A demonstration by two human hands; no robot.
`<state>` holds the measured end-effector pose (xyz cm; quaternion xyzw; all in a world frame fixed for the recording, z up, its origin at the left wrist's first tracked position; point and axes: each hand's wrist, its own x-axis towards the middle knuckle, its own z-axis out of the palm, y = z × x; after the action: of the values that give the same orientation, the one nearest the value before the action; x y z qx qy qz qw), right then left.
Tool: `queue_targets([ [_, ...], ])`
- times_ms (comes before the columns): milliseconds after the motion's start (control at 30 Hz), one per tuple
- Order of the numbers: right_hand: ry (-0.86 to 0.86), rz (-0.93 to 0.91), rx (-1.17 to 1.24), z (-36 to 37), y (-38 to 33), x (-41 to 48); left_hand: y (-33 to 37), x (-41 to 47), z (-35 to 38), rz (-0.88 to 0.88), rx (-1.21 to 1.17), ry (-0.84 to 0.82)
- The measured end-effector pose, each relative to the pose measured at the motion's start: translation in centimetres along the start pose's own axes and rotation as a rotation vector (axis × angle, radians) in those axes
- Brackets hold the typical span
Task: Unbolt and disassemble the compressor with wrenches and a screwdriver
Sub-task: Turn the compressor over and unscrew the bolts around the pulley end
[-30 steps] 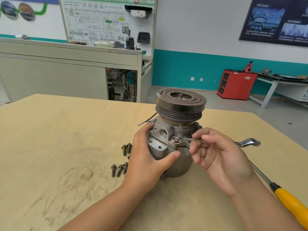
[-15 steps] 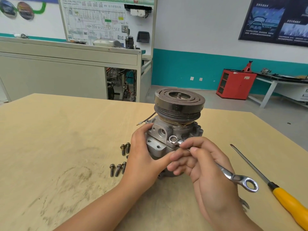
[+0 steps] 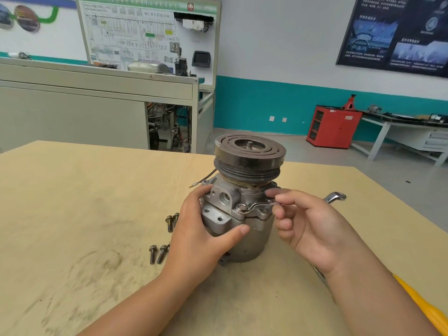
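The right hand point(image 3: 310, 229) hides the middle of the steel wrench point(image 3: 254, 206), pinching its shank between thumb and fingertips. The ring end sits on a flange bolt of the compressor point(image 3: 242, 229), and the open end pokes out to the far right. The screwdriver point(image 3: 426, 309) shows only part of a yellow handle, cut off by the frame edge and the forearm. The left hand point(image 3: 201, 229) grips the cast grey compressor, which stands upright mid-table point(image 3: 72, 214) with a dark grooved pulley point(image 3: 249, 154) on top. Five loose bolts point(image 3: 152, 254) lie to its left, two of them partly hidden behind the left hand.
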<state>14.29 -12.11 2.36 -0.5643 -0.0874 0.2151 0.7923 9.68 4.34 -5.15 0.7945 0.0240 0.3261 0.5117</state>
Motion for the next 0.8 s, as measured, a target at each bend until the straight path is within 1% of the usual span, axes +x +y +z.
queue_targets([
  [100,-0.011,-0.159,-0.008,-0.2,0.3,-0.2,0.0,-0.1,0.0,0.008,0.018,-0.005],
  [200,-0.017,-0.367,0.044,-0.5,0.6,-1.0,-0.1,-0.1,0.1,0.0,0.024,-0.022],
  [300,0.041,-0.59,-0.078,0.0,1.2,-1.9,0.0,-0.1,0.1,-0.009,0.024,-0.029],
  [367,0.039,-0.699,-0.181,0.9,2.2,-2.2,0.0,-0.1,0.1,-0.009,0.026,-0.027],
  [433,0.042,-0.74,-0.239,1.5,3.3,-2.4,0.0,-0.1,0.2,-0.002,0.037,-0.026],
  [567,0.12,-0.801,-0.424,1.7,4.3,-2.6,-0.1,-0.1,0.2,0.003,0.049,-0.024],
  [633,0.15,-0.823,-0.476,1.7,4.4,-2.8,0.0,-0.2,0.2,-0.002,0.045,-0.026],
  [700,0.169,-0.902,-0.58,1.8,4.5,-3.0,0.1,-0.2,0.2,-0.006,0.04,-0.024],
  [767,0.152,-1.016,-0.76,1.8,4.6,-3.0,0.1,-0.2,0.1,-0.018,0.03,-0.03],
  [800,0.14,-1.035,-0.797,1.7,4.6,-3.0,0.2,-0.1,0.1,-0.022,0.024,-0.038],
])
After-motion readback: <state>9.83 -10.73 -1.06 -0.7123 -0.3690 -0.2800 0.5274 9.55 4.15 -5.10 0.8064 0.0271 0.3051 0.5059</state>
